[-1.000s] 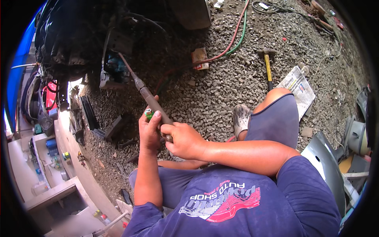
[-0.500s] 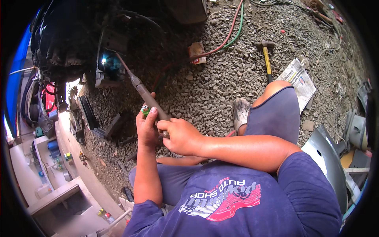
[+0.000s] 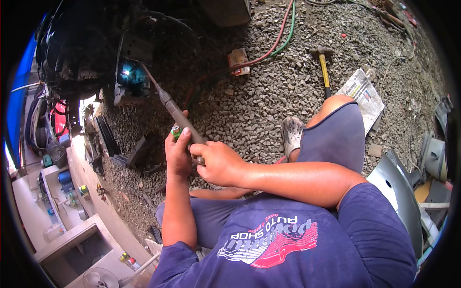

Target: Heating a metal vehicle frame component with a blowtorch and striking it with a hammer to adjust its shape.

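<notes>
Two hands: both closed on one cutting torch [image 3: 180, 117], seen from above over a seated lap.
Left hand [image 3: 176, 154]: fingers curled around the torch body from the left side, thumb up beside a small green valve knob [image 3: 175, 130]; grip closed, nothing else held.
Right hand [image 3: 218, 163]: fist wrapped around the rear of the torch handle just behind the left hand, knuckles up; forearm crossing in from the right.
Torch position: held above the gravel ground [image 3: 269, 96], in front of the knees, between the hands and the dark machinery [image 3: 86, 53] at upper left.
Torch long axis: diagonal, running from the hands at lower right up to the tip at upper left.
Torch pointing: tip aimed away from the body, into the machinery, ending at a bright blue-white flame spot [image 3: 127, 73].
Hoses: red and green hoses [image 3: 283, 33] lying side by side across the gravel, curving toward the top edge.
Hammer: yellow-handled hammer [image 3: 324, 67] flat on the gravel, well apart from the hands, head toward the top.
Newspaper: folded newspaper [image 3: 362, 93] just beside the raised right knee.
Foot: pale perforated shoe [image 3: 291, 135] on the gravel, right of the hands.
</notes>
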The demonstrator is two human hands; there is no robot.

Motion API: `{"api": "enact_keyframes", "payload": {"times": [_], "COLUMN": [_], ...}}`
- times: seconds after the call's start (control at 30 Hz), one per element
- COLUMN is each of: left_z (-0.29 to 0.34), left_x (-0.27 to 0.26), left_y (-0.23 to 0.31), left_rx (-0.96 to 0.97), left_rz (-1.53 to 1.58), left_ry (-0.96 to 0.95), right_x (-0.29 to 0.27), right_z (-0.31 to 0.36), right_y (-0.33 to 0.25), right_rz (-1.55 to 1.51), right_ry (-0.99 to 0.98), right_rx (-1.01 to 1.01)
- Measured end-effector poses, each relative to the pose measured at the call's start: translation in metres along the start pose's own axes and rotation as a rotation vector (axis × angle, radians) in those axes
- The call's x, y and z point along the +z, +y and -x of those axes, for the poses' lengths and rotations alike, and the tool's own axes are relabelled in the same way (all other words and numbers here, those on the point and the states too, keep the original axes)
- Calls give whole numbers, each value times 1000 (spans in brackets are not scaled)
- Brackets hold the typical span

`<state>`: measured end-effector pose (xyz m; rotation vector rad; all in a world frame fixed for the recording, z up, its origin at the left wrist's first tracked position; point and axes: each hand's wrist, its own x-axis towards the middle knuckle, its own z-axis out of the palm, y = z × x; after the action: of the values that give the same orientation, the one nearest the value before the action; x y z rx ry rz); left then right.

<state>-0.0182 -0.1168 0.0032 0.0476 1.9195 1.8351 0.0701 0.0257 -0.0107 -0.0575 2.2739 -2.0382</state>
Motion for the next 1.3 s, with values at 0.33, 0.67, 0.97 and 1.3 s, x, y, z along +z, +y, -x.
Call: {"api": "enact_keyframes", "payload": {"times": [0.33, 0.67, 0.97, 1.3], "left_z": [-2, -3, -3, -5], "left_x": [-2, -4, -5, -6], "left_y": [-2, -5, -5, -11], "left_rx": [-6, -21, -40, -55], "left_rz": [6, 17, 23, 34], "left_ry": [7, 17, 14, 22], "right_x": [-1, 1, -4, 1], "right_z": [-1, -1, -2, -2], "right_y": [0, 1, -5, 3], "right_rz": [-5, 17, 33, 16], "right_ry": [4, 10, -29, 6], "right_rx": [14, 9, 45, 23]}}
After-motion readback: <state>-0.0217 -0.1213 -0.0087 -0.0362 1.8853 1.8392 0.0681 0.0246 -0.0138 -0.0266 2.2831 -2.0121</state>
